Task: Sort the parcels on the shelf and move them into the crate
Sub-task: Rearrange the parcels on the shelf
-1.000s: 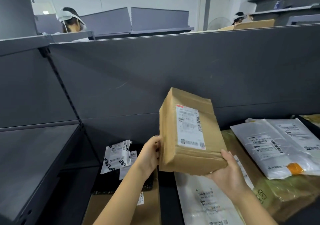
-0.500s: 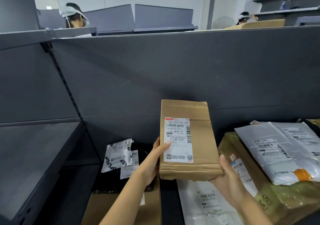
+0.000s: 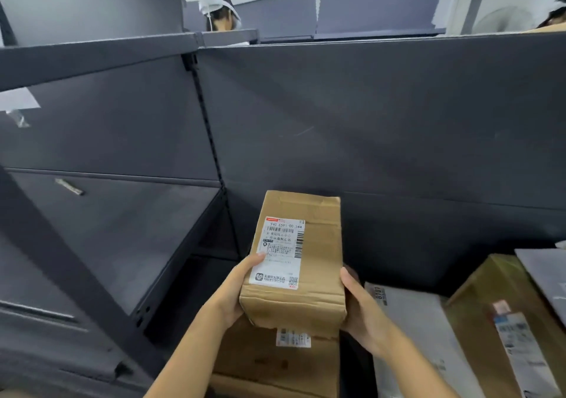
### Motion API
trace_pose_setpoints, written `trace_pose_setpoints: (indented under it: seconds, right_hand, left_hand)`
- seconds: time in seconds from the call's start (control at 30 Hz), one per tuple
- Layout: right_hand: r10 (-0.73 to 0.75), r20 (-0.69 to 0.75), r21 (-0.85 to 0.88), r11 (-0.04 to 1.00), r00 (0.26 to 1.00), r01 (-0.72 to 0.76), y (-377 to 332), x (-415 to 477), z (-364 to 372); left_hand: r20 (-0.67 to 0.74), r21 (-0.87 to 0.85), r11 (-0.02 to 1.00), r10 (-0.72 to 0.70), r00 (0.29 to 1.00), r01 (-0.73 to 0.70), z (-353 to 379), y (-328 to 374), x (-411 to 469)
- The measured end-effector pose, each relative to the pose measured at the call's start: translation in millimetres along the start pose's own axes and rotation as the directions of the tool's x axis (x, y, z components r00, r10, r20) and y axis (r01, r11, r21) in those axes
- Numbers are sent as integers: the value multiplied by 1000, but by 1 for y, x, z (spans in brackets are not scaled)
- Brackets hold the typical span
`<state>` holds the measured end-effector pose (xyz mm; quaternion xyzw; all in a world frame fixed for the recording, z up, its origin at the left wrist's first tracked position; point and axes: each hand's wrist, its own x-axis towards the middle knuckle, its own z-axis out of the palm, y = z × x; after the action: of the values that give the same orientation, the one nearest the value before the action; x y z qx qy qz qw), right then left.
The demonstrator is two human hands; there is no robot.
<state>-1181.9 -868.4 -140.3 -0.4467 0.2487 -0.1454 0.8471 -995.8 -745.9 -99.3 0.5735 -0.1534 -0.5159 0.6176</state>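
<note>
Cradling a small brown cardboard parcel from both sides, the left hand and right hand each keep a closed grip on it. The left thumb lies on the edge of its white shipping label, the right thumb presses the opposite wall, and the other fingers pass underneath, out of sight. The parcel is held clear of the shelf, label face turned up toward the camera, probably so the address can be read before it is sorted. Directly below lies a larger flat brown cardboard box; whether the two touch I cannot tell. Just to the right a white plastic mailer bag rests against a tan tape-wrapped carton, both likely awaiting their turn. Farther back, a dark grey metal shelf runs off to the left, and a tall grey back panel closes the bay. Beyond it stands a person in a white visor. No crate is visible.
</note>
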Motion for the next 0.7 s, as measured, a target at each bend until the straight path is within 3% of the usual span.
trace_pose_setpoints:
  seconds: [0.2, 0.43, 0.7]
  right_hand:
    - [69, 26, -55, 996, 997, -67, 13, 25, 20]
    - [223, -10, -88, 971, 975, -223, 35, 36, 14]
    - [167, -57, -213, 961, 984, -175, 43, 35, 15]
  left_hand:
    - [-100, -18, 1000, 2, 995, -4, -28, 8, -4]
    - [-165, 106, 984, -122, 979, 141, -40, -12, -1]
    - [-178, 188, 969, -127, 976, 161, -45, -19, 5]
